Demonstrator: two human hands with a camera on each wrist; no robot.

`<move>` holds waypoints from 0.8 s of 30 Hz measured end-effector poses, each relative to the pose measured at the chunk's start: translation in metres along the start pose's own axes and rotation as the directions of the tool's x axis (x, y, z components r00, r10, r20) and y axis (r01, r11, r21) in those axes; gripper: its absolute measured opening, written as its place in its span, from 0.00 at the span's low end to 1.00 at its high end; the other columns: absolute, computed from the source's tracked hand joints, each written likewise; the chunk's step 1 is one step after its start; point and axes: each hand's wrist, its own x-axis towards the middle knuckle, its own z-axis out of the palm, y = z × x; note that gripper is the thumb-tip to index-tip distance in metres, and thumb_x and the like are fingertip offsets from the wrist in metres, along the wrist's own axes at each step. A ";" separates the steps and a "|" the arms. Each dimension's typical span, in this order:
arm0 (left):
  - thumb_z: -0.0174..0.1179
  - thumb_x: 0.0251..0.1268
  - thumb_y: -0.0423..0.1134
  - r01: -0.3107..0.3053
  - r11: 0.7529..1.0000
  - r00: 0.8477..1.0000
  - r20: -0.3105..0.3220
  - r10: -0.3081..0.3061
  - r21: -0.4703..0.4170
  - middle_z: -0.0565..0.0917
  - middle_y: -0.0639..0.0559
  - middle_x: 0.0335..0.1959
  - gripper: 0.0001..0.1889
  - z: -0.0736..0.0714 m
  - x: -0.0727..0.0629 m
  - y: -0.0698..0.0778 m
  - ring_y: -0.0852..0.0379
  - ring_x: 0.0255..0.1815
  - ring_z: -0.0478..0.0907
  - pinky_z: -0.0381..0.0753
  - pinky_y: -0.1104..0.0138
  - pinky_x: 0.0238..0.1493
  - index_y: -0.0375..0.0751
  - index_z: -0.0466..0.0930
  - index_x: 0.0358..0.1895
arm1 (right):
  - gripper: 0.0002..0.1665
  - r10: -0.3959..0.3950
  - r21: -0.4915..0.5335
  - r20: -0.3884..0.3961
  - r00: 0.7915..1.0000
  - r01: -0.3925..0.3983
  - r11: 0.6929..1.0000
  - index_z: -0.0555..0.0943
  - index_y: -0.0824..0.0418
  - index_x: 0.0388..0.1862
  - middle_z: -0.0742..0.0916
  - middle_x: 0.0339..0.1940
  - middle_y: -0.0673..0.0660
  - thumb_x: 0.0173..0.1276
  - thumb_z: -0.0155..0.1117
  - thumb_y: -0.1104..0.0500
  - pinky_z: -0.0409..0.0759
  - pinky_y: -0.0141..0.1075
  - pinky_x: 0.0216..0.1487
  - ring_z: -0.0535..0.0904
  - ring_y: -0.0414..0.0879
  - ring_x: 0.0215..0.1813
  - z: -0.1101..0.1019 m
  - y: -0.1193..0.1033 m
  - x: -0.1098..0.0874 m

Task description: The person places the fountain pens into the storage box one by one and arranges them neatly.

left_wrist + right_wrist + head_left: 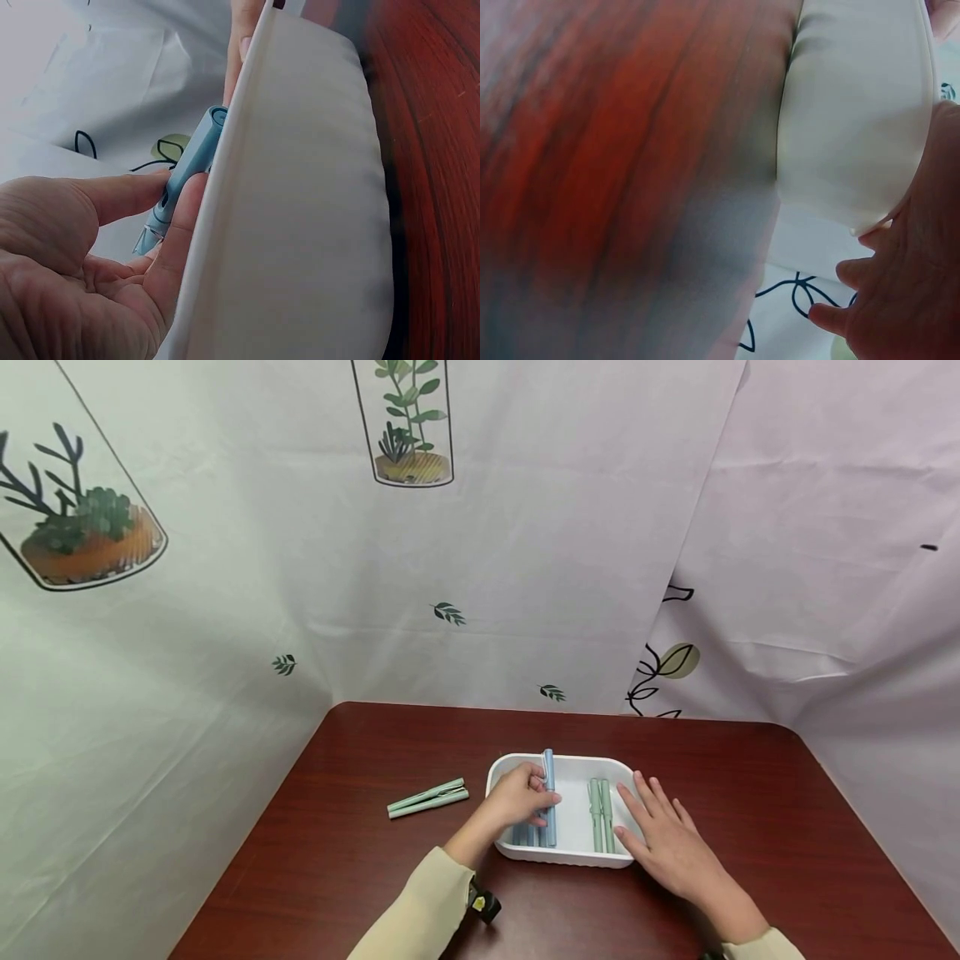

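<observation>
A white tray (558,857) with a raised rim stands on the table. Over its left half, my left hand (517,795) pinches a light blue pen (550,770) between thumb and fingers. The left wrist view shows this blue pen (193,157) slanting behind the tray wall (292,180), its clip near the fingers. More blue pens (527,837) lie in the tray under that hand, which partly hides them. Two pale green pens (596,814) lie side by side in the right half. My right hand (670,842), fingers spread, rests at the tray's right rim.
Two more pale green pens (427,798) lie on the table left of the tray. The dark red wooden table (352,743) ends at a light cloth backdrop (495,568) printed with plants. A black wrist device (483,903) sits below the left sleeve (427,902).
</observation>
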 end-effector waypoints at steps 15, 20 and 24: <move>0.68 0.63 0.27 0.047 0.999 0.999 0.027 -0.048 0.021 0.76 0.47 0.35 0.18 0.022 0.009 0.000 0.54 0.27 0.86 0.86 0.64 0.24 0.28 0.73 0.52 | 0.40 0.008 -0.012 0.008 1.000 -0.007 1.000 0.63 0.55 0.80 0.58 0.82 0.65 0.77 0.54 0.38 0.53 0.70 0.72 0.52 0.68 0.81 -0.001 0.000 0.001; 0.69 0.63 0.28 0.071 0.997 0.997 0.019 -0.072 0.035 0.76 0.48 0.34 0.18 0.030 0.012 -0.003 0.56 0.24 0.85 0.86 0.65 0.23 0.28 0.73 0.53 | 0.41 0.004 -0.013 0.005 1.000 -0.004 1.000 0.63 0.55 0.80 0.58 0.82 0.65 0.77 0.55 0.38 0.53 0.70 0.72 0.52 0.68 0.81 0.000 0.000 0.001; 0.69 0.63 0.29 0.095 0.993 0.995 0.019 -0.096 0.064 0.77 0.49 0.33 0.18 0.035 0.014 -0.003 0.57 0.22 0.84 0.85 0.65 0.23 0.29 0.74 0.52 | 0.40 0.003 -0.014 0.005 1.000 -0.003 1.000 0.63 0.55 0.80 0.58 0.82 0.65 0.77 0.54 0.38 0.53 0.70 0.72 0.52 0.68 0.81 0.000 0.000 0.000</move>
